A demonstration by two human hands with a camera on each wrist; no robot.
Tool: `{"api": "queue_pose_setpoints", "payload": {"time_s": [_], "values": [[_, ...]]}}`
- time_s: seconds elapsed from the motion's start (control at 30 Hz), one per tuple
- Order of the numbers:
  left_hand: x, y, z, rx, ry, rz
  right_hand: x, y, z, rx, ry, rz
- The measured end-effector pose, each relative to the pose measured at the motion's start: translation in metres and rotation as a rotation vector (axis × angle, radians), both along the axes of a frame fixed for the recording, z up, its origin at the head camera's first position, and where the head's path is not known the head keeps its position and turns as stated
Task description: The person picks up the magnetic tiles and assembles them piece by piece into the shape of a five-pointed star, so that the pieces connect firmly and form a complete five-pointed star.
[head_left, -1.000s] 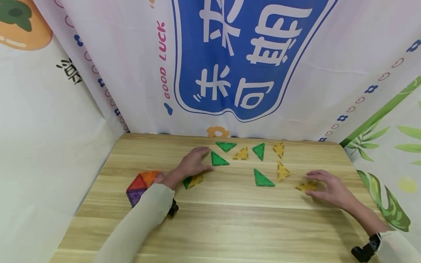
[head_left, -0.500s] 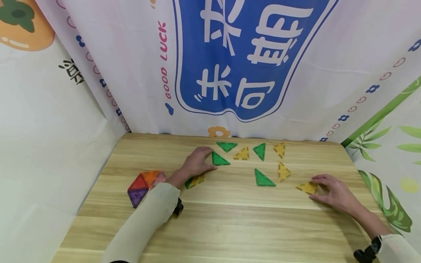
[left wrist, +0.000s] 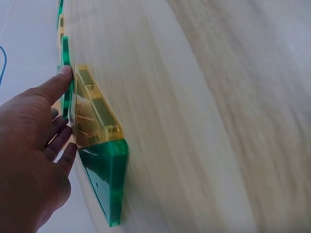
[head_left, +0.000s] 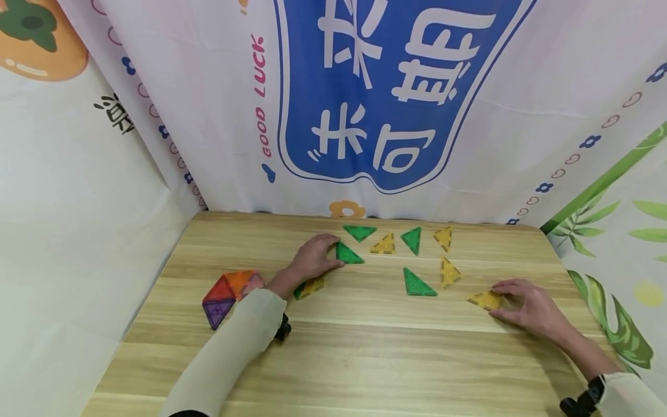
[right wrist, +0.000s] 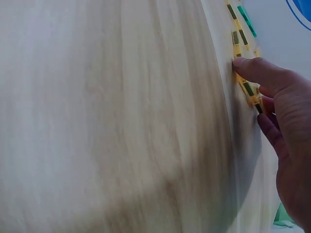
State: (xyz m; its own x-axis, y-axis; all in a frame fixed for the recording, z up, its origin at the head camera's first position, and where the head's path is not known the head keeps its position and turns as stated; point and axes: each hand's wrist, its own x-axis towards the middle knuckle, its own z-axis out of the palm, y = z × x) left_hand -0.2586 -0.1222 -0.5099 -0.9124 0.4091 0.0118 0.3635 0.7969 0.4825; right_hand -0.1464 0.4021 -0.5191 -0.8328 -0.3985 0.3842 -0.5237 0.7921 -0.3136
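Observation:
My left hand (head_left: 312, 258) is at the left side of a green triangular magnetic tile (head_left: 348, 253), pinching its edge between thumb and fingers. In the left wrist view, the thumb lies along that green tile (left wrist: 65, 92). Below this hand sits a pair of joined tiles, a yellow one (left wrist: 95, 109) against a green one (left wrist: 104, 174), partly hidden by the hand in the head view. At the right, my right hand (head_left: 531, 307) pinches a yellow triangular magnetic tile (head_left: 484, 299), thumb on the near edge and fingers at the far edge.
Several loose green (head_left: 418, 284) and yellow (head_left: 450, 272) triangular tiles lie flat between the hands and toward the back curtain (head_left: 469, 174). A cluster of red, orange, pink and purple tiles (head_left: 217, 310) lies on the left of the wooden table (head_left: 365, 359), partly behind the left sleeve.
My left hand has shifted slightly right, its fingers coming onto the green tile's edge. The right hand has drawn back a little, and its fingertips now close on the yellow tile's edges.

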Motion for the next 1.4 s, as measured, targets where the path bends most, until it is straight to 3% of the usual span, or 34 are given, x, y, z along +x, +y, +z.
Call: {"api": "queue_pose_setpoints", "payload": {"time_s": [0.33,0.57,0.93,1.23,1.4], "values": [[0.006,-0.013,0.003,0.084,-0.009,-0.035,-0.005,-0.039,0.019,-0.049,0.063,0.114],[0.010,-0.019,0.009,0.113,-0.041,-0.150,-0.022,-0.083,0.028,-0.053,0.014,0.265],[0.012,-0.012,0.016,0.087,-0.118,-0.314,-0.056,-0.151,0.018,-0.053,-0.026,0.423],[0.010,-0.009,0.019,0.069,-0.162,-0.385,-0.080,-0.193,0.013,0.005,-0.188,0.456],[0.006,-0.008,0.018,0.047,-0.190,-0.405,-0.089,-0.210,0.013,0.034,-0.232,0.505]]}}
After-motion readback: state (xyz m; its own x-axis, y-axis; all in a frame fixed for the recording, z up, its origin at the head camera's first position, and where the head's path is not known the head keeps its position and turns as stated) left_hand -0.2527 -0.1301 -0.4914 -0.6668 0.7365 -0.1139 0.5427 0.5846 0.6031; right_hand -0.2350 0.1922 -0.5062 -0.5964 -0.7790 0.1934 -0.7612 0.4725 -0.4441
